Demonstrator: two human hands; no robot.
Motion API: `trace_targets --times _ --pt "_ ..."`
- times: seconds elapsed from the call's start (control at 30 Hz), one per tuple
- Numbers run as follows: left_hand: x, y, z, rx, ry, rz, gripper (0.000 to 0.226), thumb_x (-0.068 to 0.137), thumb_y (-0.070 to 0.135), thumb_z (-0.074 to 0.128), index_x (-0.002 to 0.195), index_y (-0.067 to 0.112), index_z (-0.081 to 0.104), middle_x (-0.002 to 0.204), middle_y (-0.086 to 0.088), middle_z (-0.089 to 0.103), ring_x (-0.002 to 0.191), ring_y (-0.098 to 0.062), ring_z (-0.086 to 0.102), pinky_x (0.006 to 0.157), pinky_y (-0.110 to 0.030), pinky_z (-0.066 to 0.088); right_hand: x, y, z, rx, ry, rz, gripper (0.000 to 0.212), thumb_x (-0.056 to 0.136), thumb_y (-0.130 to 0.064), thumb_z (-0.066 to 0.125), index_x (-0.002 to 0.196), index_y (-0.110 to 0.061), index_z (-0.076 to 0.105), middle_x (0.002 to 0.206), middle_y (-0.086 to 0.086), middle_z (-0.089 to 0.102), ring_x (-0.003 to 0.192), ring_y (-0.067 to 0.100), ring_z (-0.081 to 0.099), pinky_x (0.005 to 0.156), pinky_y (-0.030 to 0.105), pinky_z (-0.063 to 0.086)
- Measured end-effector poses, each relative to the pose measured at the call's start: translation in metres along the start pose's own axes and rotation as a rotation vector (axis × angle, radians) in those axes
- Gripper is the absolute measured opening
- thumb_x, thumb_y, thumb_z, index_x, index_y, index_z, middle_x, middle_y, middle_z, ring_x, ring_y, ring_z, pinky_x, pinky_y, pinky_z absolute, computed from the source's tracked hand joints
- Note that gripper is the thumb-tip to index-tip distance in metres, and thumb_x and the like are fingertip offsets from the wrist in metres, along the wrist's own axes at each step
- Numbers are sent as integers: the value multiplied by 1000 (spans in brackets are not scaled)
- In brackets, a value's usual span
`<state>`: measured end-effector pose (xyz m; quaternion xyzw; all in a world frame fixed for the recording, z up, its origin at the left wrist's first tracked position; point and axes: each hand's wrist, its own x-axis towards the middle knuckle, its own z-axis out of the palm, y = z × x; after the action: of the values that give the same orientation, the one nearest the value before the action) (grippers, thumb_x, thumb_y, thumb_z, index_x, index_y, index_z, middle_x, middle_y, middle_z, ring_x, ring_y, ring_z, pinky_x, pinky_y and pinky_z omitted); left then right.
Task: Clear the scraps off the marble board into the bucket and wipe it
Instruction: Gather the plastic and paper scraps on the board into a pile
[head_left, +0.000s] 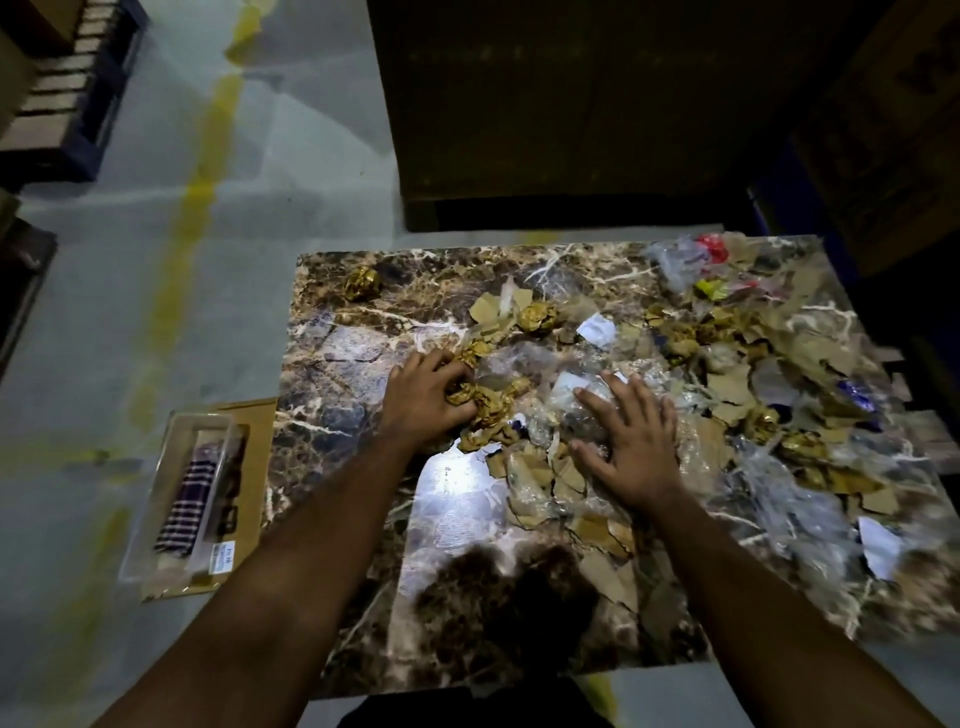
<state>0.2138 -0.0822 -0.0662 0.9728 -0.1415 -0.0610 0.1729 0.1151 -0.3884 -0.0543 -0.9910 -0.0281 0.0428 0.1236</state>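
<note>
Marble board (358, 332), left hand (423, 402) clutching scraps (488, 400)

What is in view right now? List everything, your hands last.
marble board: one, brown with white veins, centre, on the floor
paper scraps: many, tan, torn, spread over the board's middle and right
gold balls: several, crumpled, one alone at the far left corner, others among the scraps
plastic wrap: several clear pieces, centre and right
white slips: at least two, one centre far, one near right edge
red and yellow bits: few, far right corner
clear tray: one, holding a striped cloth, on cardboard left of the board
yellow line: one, on the grey floor, left
bucket: not in view
left hand: curled over gold balls
right hand: flat, fingers spread on the wrap
</note>
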Motion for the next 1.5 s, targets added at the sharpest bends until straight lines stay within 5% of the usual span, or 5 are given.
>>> trace_targets --times 0.5,0.67,0.83,1.2,1.5 --pt "-8 200 14 -353 27 56 60 72 56 54 129 37 56 142 8 51 128 -24 39 98 -42 40 -7 20 -23 787 -449 500 82 82 -25 80 151 -8 39 149 15 49 135 27 51 107 36 42" --pt "-7 192 45 -250 10 -45 58 79 37 76 133 31 57 155 5 41 143 -30 26 113 -53 34 -1 40 -46 901 -230 135 138 63 -32 95 161 -25 -3 147 -6 47 133 9 51 107 22 42" --pt "-8 205 42 -95 -13 42 60 83 37 73 138 32 50 158 6 33 148 -28 16 119 -55 22 -5 43 -71 1127 49 126 112 72 -37 88 155 -48 14 162 -3 27 142 17 39 112 40 41" --pt "-21 203 37 -651 -16 -31 84 72 46 77 136 25 27 136 -4 38 124 -16 45 107 -34 45 9 -4 -33 305 65 89 73 85 -88 12 147 -56 30 168 -11 14 154 34 -1 120 64 10" --pt "-10 170 -1 -1172 -91 -198 66 88 -25 40 133 19 20 127 7 38 119 -9 52 76 -15 54 6 -6 -13 -37 10 80 68 82 -78 43 141 -45 42 166 -2 23 149 46 19 116 64 27"
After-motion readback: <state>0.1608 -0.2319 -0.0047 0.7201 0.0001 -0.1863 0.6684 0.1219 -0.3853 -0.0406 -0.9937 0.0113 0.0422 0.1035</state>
